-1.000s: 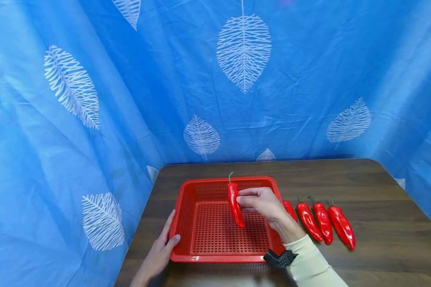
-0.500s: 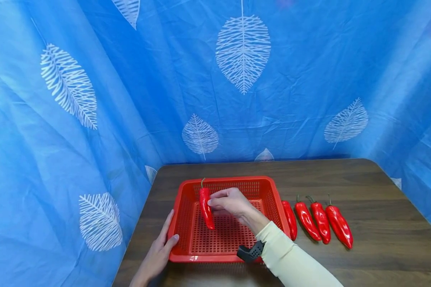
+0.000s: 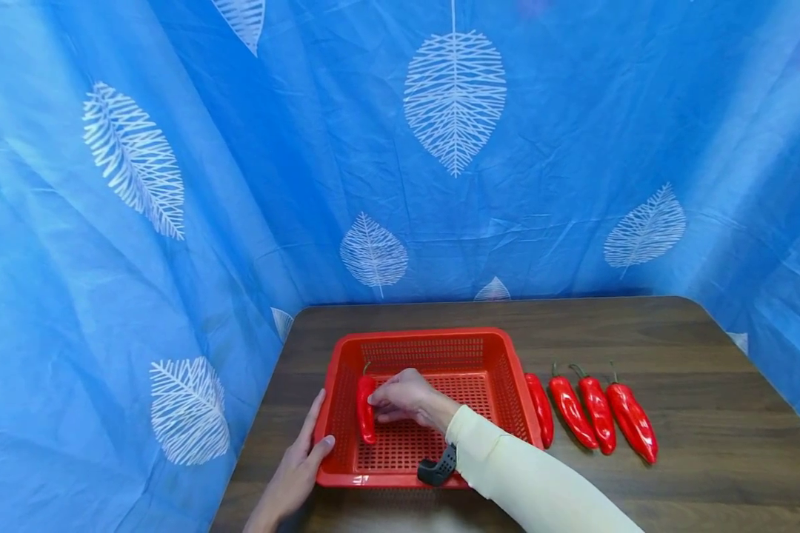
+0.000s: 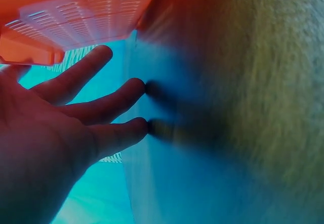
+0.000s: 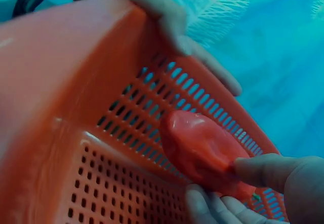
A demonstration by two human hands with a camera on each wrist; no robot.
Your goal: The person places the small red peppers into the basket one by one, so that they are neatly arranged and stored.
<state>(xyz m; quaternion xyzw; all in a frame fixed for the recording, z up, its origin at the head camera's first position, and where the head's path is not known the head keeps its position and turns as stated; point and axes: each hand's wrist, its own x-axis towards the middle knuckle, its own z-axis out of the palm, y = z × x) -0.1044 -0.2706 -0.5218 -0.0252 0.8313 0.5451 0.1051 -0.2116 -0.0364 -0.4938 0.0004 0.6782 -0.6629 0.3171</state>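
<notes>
A glossy red chili pepper with a green stem is pinched by my right hand inside the red plastic basket, close to its left wall. In the right wrist view the pepper lies between the thumb and the fingers, beside the slotted wall. My left hand holds the basket's left rim, thumb over the edge. Its other fingers extend outside, and the left wrist view shows fingertips down at the table. Whether the pepper touches the basket floor, I cannot tell.
Several more red peppers lie side by side on the dark wooden table, right of the basket. The nearest one lies close against the basket's right wall. A blue curtain with white leaf prints hangs behind and left.
My right hand has carried the pepper leftward across the basket, then lowered it near the left wall. The left hand has stayed on the rim, and the basket has not moved.
</notes>
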